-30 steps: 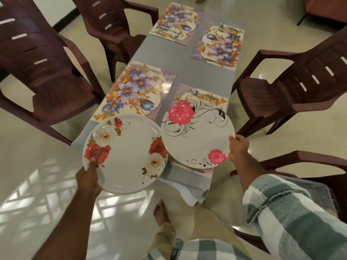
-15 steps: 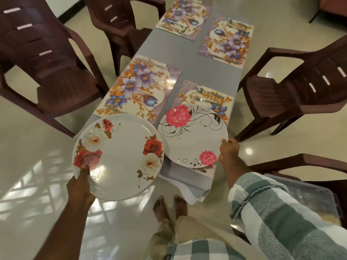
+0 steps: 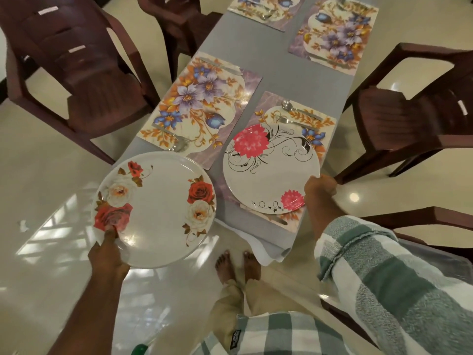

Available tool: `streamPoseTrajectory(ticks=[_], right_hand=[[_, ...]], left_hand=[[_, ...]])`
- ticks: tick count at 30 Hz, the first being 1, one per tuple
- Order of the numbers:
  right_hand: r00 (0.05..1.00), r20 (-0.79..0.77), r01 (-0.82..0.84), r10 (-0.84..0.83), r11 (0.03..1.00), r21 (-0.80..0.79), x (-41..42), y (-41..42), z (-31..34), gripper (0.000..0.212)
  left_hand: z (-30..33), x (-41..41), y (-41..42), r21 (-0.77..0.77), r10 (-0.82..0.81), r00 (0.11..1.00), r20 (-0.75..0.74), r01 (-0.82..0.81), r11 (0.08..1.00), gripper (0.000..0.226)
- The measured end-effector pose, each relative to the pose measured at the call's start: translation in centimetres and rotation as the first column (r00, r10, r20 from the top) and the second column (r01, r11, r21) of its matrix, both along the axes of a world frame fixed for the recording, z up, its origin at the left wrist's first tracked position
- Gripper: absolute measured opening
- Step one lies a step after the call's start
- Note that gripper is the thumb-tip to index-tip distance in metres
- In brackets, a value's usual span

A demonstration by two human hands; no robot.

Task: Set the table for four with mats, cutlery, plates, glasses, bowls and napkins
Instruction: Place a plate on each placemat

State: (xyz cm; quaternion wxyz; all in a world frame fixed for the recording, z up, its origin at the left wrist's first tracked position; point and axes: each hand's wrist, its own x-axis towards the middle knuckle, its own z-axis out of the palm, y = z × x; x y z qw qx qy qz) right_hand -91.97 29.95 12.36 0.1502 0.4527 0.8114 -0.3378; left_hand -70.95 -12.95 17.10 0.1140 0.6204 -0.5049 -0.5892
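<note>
Plates are what it's all about right now, one in each hand. Left hand (image 3: 108, 253) pinches the near rim of the rose plate (image 3: 156, 208), thumb on top over a red rose; the fingers underneath are hidden. That plate is round and white, glossy, with red and cream roses grouped at two sides, and it hangs mostly off the near left corner of the desk (image 3: 243, 44), over the shiny floor (image 3: 38, 175). Right hand (image 3: 320, 188) curls round the near right edge of the pink-flower plate (image 3: 271, 172), white too, with a big pink bloom up top, a smaller one below and thin black scrolls between. This plate sits over the near right mat (image 3: 320, 124); whether it rests flat on it, I cannot tell. Beyond the plate, a spoon (image 3: 300, 110) and a fork (image 3: 294, 121) lie on that mat. The near left mat (image 3: 199, 103) is bare of any plate, all purple and blue flowers with orange leaves, and another fork (image 3: 171, 139) lies at its near end. Two more floral mats lie at the far end of the grey desk. Dark brown plastic chairs (image 3: 76, 73) stand at both sides. A checked sleeve (image 3: 384, 290) covers the right arm.
</note>
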Motion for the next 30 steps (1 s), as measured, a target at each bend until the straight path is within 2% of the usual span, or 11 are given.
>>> streamPoseTrajectory(ticks=[3, 6, 8, 10, 12, 14, 16, 20, 24, 27, 30], right_hand=[[0.988, -0.143, 0.077, -0.055, 0.985, 0.156, -0.2, -0.2, -1.7, 0.040], [0.981, -0.169, -0.041, 0.092, 0.958, 0.285, 1.0, -3.5, -1.2, 0.063], [0.940, -0.217, -0.181, 0.264, 0.924, 0.338, 1.5, -6.6, -0.2, 0.062], [0.841, -0.300, -0.357, 0.451, 0.878, 0.320, 2.2, -10.1, -0.2, 0.053], [0.669, -0.373, -0.559, 0.643, 0.766, 0.317, 3.0, -14.0, -0.6, 0.037], [0.497, -0.450, -0.710, 0.742, 0.646, 0.281, 3.5, -18.1, -0.6, 0.014], [0.386, -0.512, -0.780, 0.767, 0.568, 0.263, 3.7, -21.7, 0.1, 0.012], [0.329, -0.511, -0.840, 0.794, 0.493, 0.226, 2.9, -28.6, 1.1, 0.018], [0.267, -0.374, -0.863, 0.888, 0.393, 0.317, 0.9, -33.5, 0.3, 0.018], [0.346, -0.291, -0.831, 0.892, 0.435, 0.347, -0.6, -35.6, 0.0, 0.019], [0.397, -0.252, -0.791, 0.882, 0.469, 0.393, -2.0, -36.3, -0.5, 0.019]], left_hand=[[-0.2, 1.1, -0.1, -0.005, 0.015, 1.000, -0.027, -0.015, 1.000, 0.032], [0.0, 1.5, 0.2, 0.012, 0.051, 0.996, -0.079, -0.050, 0.999, 0.032], [0.4, 1.8, 0.6, 0.017, 0.043, 0.995, -0.089, -0.041, 0.999, 0.026], [0.9, 2.1, 0.9, 0.019, 0.063, 0.990, -0.124, -0.061, 0.998, 0.020], [1.1, 2.6, 0.3, 0.026, 0.079, 0.987, -0.141, -0.076, 0.997, 0.024], [1.3, 3.2, -1.1, 0.042, 0.092, 0.987, -0.135, -0.087, 0.995, 0.026], [1.1, 3.8, -3.1, 0.046, 0.087, 0.989, -0.117, -0.082, 0.996, 0.020], [0.5, 4.1, -8.7, 0.043, 0.072, 0.995, -0.070, -0.069, 0.997, 0.023], [0.4, 3.0, -14.8, 0.030, 0.068, 0.995, -0.077, -0.066, 0.997, 0.024], [0.4, 1.1, -19.1, 0.010, 0.017, 0.995, -0.099, -0.016, 1.000, 0.034], [0.4, -1.2, -22.0, -0.009, -0.033, 0.989, -0.147, 0.032, 0.999, 0.030]])
